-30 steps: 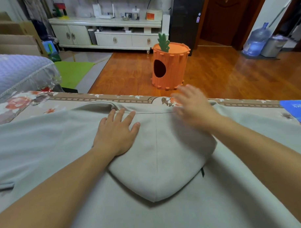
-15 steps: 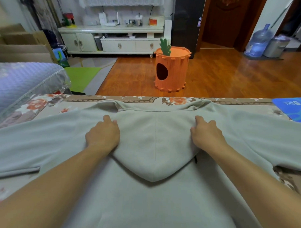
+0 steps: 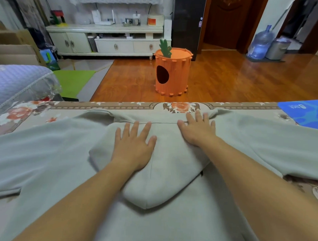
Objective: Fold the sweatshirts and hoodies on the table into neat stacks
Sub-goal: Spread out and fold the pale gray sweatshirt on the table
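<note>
A pale grey hoodie (image 3: 45, 152) is spread back-up across the floral-covered table (image 3: 119, 105), its sleeves laid out to either side. The hood (image 3: 163, 174) is pressed flat onto the back by the left hand (image 3: 133, 148), fingers straight and spread, nothing gripped. The right hand (image 3: 197, 130) is laid flat by the neckline, likewise gripping nothing. Smoothing seems to be the step in hand; next, a sleeve would probably be folded inward.

A home living room: a polished wooden floor (image 3: 228, 77) across the middle of the frame, a white TV cabinet (image 3: 107, 41) with a router at upper left, an orange carrot-shaped pet house (image 3: 171, 72) at centre, a water jug (image 3: 260, 44) by the doorway at upper right.
</note>
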